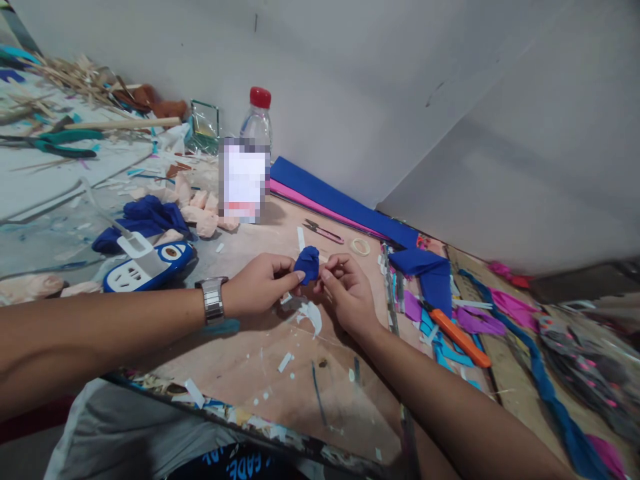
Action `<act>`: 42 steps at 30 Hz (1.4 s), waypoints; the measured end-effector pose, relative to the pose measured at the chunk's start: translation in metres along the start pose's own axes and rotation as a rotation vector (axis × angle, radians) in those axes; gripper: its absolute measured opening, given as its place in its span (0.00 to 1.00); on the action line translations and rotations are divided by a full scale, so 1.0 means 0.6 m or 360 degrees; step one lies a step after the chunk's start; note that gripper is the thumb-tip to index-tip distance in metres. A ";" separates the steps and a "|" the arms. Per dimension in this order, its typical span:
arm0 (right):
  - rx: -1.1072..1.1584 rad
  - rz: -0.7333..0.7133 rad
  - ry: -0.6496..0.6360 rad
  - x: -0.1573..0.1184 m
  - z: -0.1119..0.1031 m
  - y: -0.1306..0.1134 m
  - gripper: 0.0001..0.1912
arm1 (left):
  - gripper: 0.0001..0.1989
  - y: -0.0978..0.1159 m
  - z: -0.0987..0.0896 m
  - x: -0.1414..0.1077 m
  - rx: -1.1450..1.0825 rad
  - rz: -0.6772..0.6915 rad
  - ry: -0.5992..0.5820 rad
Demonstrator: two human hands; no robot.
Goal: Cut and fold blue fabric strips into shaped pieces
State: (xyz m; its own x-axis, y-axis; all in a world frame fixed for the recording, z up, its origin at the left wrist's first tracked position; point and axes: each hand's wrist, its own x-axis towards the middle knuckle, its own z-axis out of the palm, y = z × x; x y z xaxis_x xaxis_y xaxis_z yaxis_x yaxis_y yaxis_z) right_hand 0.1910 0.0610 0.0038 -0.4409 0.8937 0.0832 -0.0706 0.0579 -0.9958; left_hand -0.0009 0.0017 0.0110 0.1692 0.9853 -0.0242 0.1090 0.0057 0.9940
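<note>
A small folded blue piece point(308, 264) is pinched between the thumb and fingers of my left hand point(273, 280), whose wrist bears a metal watch. Close to its right side, my right hand point(347, 287) has its thumb and index finger pressed together; whatever lies between them is too small to make out. Both hands are above the pinkish work board point(350, 413). White glue-like smears point(311, 319) mark the board just below the hands. Small pink-handled snips point(325, 232) and a pale ring of tape point(360, 247) lie beyond them.
A blue power strip point(150, 267) with a white plug sits left, beside blue and peach bundles point(200, 213). A red-capped bottle point(259, 113) stands behind. Long blue strips point(340, 200) run along the wall. Right are an orange cutter point(460, 338) and scraps; green-handled pliers point(65, 143) lie far left.
</note>
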 end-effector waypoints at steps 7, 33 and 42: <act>-0.0556 -0.0632 -0.0174 -0.001 -0.011 0.005 0.11 | 0.18 -0.005 -0.001 0.003 -0.0066 0.0034 -0.0069; -0.0201 -0.0132 -0.0177 -0.002 0.001 -0.002 0.39 | 0.14 0.000 -0.004 -0.003 0.0440 0.0238 -0.0118; 0.0145 0.0121 -0.0214 0.008 0.001 -0.010 0.34 | 0.15 0.001 -0.003 -0.005 0.0516 0.0273 -0.0089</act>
State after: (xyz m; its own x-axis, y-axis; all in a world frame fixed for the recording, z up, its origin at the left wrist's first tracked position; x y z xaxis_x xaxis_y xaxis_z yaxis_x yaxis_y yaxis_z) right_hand 0.1887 0.0650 0.0102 -0.5634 0.8260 0.0180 -0.1107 -0.0539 -0.9924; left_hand -0.0030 -0.0010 0.0121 0.2642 0.9563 0.1250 0.3779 -0.2219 0.8989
